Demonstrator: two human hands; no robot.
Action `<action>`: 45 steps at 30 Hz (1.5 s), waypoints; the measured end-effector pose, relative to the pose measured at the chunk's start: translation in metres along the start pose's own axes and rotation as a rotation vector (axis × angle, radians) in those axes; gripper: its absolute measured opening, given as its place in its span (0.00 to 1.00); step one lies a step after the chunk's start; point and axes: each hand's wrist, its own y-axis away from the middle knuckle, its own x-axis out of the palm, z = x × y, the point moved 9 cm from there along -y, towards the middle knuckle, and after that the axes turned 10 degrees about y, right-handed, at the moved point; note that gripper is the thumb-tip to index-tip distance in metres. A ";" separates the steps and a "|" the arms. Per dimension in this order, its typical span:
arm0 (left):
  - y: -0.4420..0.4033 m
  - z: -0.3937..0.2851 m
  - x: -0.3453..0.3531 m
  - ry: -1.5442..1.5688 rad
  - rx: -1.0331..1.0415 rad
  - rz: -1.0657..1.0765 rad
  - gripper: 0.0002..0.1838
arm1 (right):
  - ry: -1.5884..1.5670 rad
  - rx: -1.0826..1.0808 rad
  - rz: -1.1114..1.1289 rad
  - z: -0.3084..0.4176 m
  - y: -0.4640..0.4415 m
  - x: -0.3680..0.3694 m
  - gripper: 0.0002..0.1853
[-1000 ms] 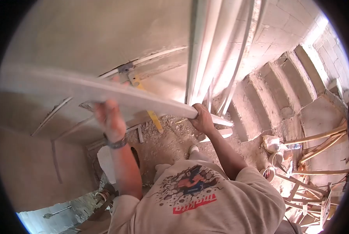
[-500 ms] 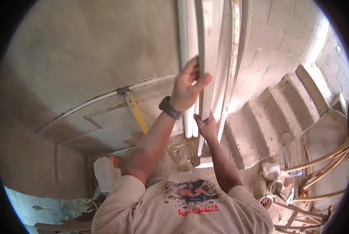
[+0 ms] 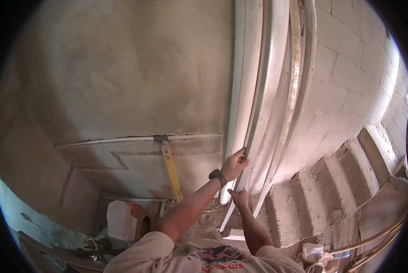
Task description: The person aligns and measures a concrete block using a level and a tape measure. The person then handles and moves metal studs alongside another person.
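A long, pale, flat-sided bar (image 3: 268,82), like a plasterer's metal straightedge, stands nearly upright in front of me. My left hand (image 3: 235,166) grips its left edge, thumb across the near face and fingers toward the back. Lower down, my right hand (image 3: 240,199) holds the same bar, thumb to its left side, with the other fingers partly hidden. Just left of the bar stands a white pipe (image 3: 244,91). To its right, a narrow, stained strip (image 3: 293,68) leans alongside another long strip (image 3: 308,68).
A plastered wall (image 3: 135,82) rises ahead, with a yellow spirit level (image 3: 171,173) leaning low against it. Rough concrete steps (image 3: 313,195) climb on the right beside a block wall (image 3: 340,104). A white block (image 3: 121,220) sits at lower left; bags and sticks (image 3: 372,239) lie lower right.
My view has tilted upward, so my hands and the bar appear lower and the bar slants more. My left hand is now closer to my right hand. Both still hold the bar.
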 end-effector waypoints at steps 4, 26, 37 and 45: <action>0.005 0.020 0.000 -0.048 0.041 -0.039 0.32 | 0.096 0.042 0.012 -0.008 0.002 0.002 0.37; -0.001 0.066 0.004 -0.386 -0.038 -0.095 0.30 | 0.292 0.087 0.027 -0.099 -0.034 0.016 0.42; 0.129 0.121 -0.085 -0.417 -0.430 -0.236 0.41 | 0.199 0.048 0.060 -0.115 -0.015 0.014 0.49; 0.384 0.189 -0.208 -0.468 -1.056 -0.528 0.42 | 0.412 0.635 0.671 -0.255 0.076 0.079 0.31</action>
